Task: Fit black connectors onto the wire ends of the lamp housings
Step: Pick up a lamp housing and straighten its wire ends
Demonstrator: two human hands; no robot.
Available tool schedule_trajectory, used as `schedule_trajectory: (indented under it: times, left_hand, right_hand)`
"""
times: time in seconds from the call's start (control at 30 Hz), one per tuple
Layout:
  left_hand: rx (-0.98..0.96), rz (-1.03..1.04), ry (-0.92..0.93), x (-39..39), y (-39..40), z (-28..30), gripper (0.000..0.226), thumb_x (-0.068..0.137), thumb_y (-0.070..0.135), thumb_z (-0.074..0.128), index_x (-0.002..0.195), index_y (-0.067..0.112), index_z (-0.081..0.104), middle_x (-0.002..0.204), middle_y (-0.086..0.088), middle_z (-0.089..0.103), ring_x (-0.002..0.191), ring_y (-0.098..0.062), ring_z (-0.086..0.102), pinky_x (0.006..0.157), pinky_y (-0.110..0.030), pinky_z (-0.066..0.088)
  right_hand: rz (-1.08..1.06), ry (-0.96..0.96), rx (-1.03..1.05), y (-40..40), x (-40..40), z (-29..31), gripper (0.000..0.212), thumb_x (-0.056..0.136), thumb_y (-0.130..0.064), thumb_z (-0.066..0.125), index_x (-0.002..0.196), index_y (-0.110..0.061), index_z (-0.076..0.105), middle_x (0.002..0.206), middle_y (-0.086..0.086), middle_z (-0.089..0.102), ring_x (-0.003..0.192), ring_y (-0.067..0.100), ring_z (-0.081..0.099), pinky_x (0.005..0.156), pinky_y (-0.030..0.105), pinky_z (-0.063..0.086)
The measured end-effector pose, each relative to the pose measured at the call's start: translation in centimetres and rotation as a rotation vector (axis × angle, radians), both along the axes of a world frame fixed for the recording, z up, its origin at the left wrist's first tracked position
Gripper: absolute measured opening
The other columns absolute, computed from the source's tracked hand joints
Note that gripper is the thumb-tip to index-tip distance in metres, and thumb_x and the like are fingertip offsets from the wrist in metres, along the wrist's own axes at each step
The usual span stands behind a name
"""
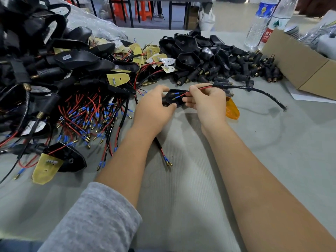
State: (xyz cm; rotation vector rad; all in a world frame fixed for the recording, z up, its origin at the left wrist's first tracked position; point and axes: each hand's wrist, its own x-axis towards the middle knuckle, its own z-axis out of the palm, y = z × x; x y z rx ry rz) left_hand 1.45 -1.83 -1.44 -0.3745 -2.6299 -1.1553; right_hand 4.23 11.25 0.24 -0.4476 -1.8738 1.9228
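I see the table (272, 160) covered in a grey ribbed cloth. At far left lies a heap of black lamp housings (72, 59) with yellow boards, and in front of it a tangle of red and black wires (91, 115) with blue-sleeved brass tips. At the far centre sits a pile of black connectors (241, 68) mixed with empty housing shells. A cardboard box (300, 68) stands at right, two water bottles (261, 20) behind it. An amber lens (231, 109) lies near the middle.
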Motion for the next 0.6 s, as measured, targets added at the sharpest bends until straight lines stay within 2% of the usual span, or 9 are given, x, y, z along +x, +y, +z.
schedule_trajectory:
  times: [0.1, 0.17, 0.23, 0.33, 0.37, 0.43, 0.5, 0.53, 0.6]
  left_hand:
    - [0.066, -0.006, 0.036, 0.17, 0.16, 0.15, 0.042, 0.082, 0.021, 0.074, 0.121, 0.018, 0.061, 0.116, -0.001, 0.063, 0.105, -0.014, 0.060, 0.083, -0.021, 0.041]
    - [0.154, -0.017, 0.032, 0.25, 0.32, 0.43, 0.039, 0.080, 0.015, 0.075, 0.117, 0.016, 0.064, 0.109, 0.001, 0.065, 0.091, -0.012, 0.063, 0.083, -0.021, 0.047]
    - [0.241, -0.023, 0.013, 0.24, 0.39, 0.62, 0.035, 0.079, 0.014, 0.075, 0.113, 0.016, 0.066, 0.097, 0.007, 0.066, 0.080, -0.003, 0.063, 0.079, -0.015, 0.047]
    - [0.321, -0.029, 0.019, 0.13, 0.35, 0.70, 0.032, 0.080, 0.015, 0.076, 0.111, 0.015, 0.068, 0.090, 0.018, 0.062, 0.076, 0.015, 0.058, 0.074, -0.003, 0.043]
    - [0.355, -0.035, 0.002, 0.10, 0.30, 0.75, 0.032, 0.081, 0.016, 0.076, 0.111, 0.016, 0.068, 0.092, 0.016, 0.064, 0.077, 0.012, 0.061, 0.077, -0.007, 0.047]
    - [0.433, -0.059, -0.050, 0.04, 0.20, 0.84, 0.031, 0.082, 0.015, 0.075, 0.112, 0.017, 0.067, 0.098, 0.006, 0.069, 0.087, -0.004, 0.067, 0.087, -0.026, 0.054]
    - [0.489, -0.091, -0.081, 0.02, 0.13, 0.93, 0.031, 0.084, 0.011, 0.073, 0.113, 0.018, 0.067, 0.106, -0.001, 0.070, 0.099, -0.016, 0.068, 0.094, -0.037, 0.053]
    - [0.509, -0.104, -0.084, 0.00, 0.10, 0.94, 0.030, 0.084, 0.009, 0.072, 0.112, 0.019, 0.067, 0.109, -0.001, 0.070, 0.104, -0.017, 0.066, 0.097, -0.037, 0.052]
    - [0.545, -0.130, -0.073, 0.08, 0.05, 0.91, 0.029, 0.085, 0.007, 0.070, 0.111, 0.020, 0.068, 0.107, 0.005, 0.069, 0.105, -0.005, 0.064, 0.096, -0.025, 0.050]
  right_hand:
    - [0.007, 0.014, 0.007, -0.13, 0.00, -0.04, 0.017, 0.095, -0.007, 0.057, 0.080, -0.011, 0.063, 0.077, 0.009, 0.071, 0.071, 0.016, 0.073, 0.069, 0.029, 0.060]
    - [0.038, 0.040, -0.040, -0.27, 0.11, 0.07, 0.016, 0.096, -0.004, 0.056, 0.082, -0.009, 0.063, 0.080, 0.011, 0.070, 0.071, 0.015, 0.073, 0.067, 0.025, 0.059]
    - [0.099, 0.075, -0.129, -0.43, 0.30, 0.20, 0.015, 0.096, -0.001, 0.055, 0.085, -0.007, 0.064, 0.082, 0.012, 0.071, 0.073, 0.016, 0.073, 0.069, 0.025, 0.060]
    - [0.177, 0.129, -0.277, -0.53, 0.62, 0.36, 0.013, 0.095, 0.003, 0.054, 0.088, -0.003, 0.063, 0.083, 0.014, 0.070, 0.075, 0.019, 0.073, 0.073, 0.027, 0.060]
    - [0.188, 0.142, -0.315, -0.51, 0.70, 0.43, 0.011, 0.095, 0.004, 0.054, 0.090, -0.002, 0.063, 0.083, 0.015, 0.069, 0.074, 0.019, 0.072, 0.073, 0.027, 0.060]
    - [0.196, 0.157, -0.370, -0.41, 0.79, 0.59, 0.008, 0.094, 0.006, 0.055, 0.094, 0.000, 0.061, 0.084, 0.016, 0.069, 0.073, 0.019, 0.072, 0.072, 0.027, 0.060]
    - [0.203, 0.159, -0.418, -0.31, 0.85, 0.64, 0.008, 0.094, 0.006, 0.055, 0.095, -0.001, 0.060, 0.084, 0.017, 0.069, 0.073, 0.019, 0.072, 0.070, 0.026, 0.059]
    - [0.208, 0.157, -0.435, -0.28, 0.83, 0.61, 0.009, 0.094, 0.006, 0.055, 0.095, -0.002, 0.059, 0.084, 0.017, 0.070, 0.073, 0.019, 0.073, 0.069, 0.026, 0.059]
    - [0.224, 0.143, -0.439, -0.27, 0.77, 0.50, 0.008, 0.094, 0.006, 0.055, 0.096, -0.001, 0.059, 0.082, 0.015, 0.070, 0.072, 0.018, 0.073, 0.068, 0.025, 0.058]
